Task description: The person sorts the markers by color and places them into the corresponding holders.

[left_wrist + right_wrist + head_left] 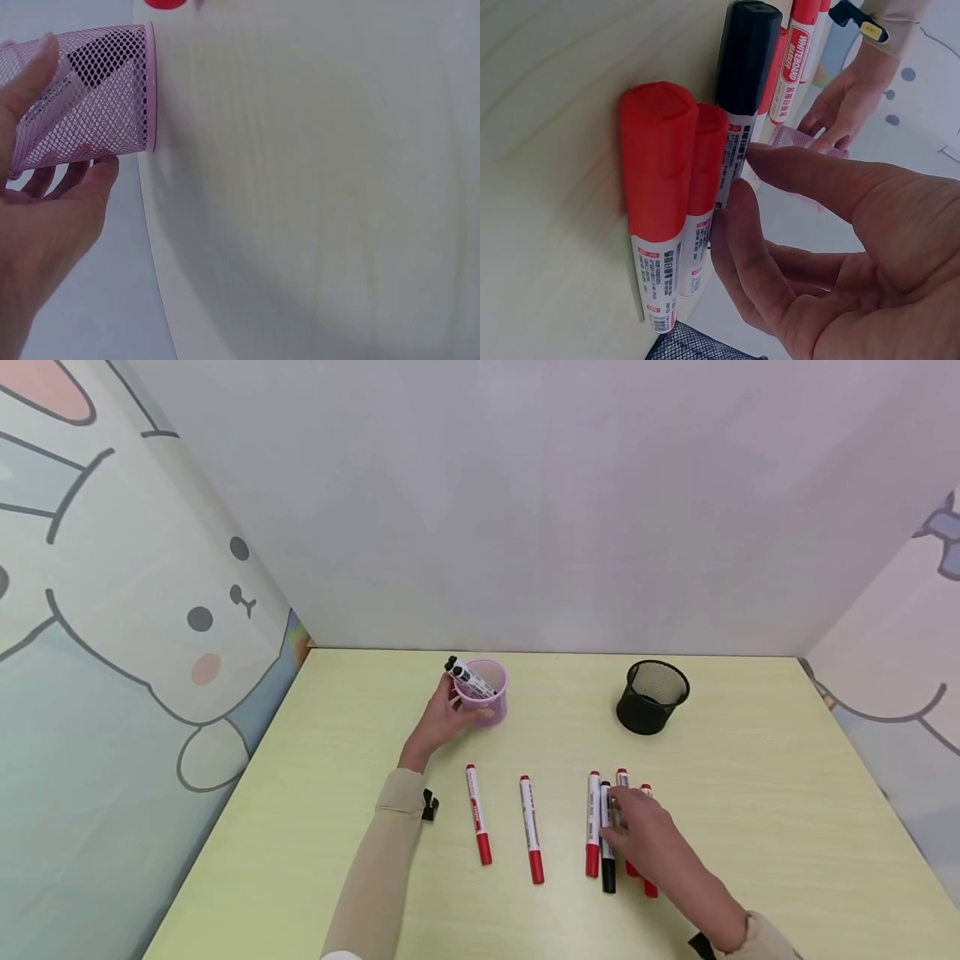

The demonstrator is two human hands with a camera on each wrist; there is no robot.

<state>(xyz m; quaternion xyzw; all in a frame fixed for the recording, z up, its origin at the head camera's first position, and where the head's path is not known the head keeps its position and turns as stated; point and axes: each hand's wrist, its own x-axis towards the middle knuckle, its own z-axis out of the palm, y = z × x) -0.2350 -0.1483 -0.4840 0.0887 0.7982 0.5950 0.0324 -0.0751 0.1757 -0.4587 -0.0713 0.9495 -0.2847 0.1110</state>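
My left hand (442,720) grips a pink mesh pen holder (492,714) near the back of the table, thumb on one side and fingers on the other. Inside it lean white markers with black ends (474,680). With thumb and fingertips, my right hand (651,837) pinches a black-capped whiteboard marker (744,67) lying on the table. Close against it lies a red-capped marker (592,827) on its left. Two more red-capped markers, one of them the nearer red marker (658,165), lie partly beneath my right hand.
A black mesh pen holder (645,714) stands at the back right. Two separate red-capped markers, the left one (477,814) and the middle one (531,828), lie between my arms. Walls border the pale table (300,827) at the back and left.
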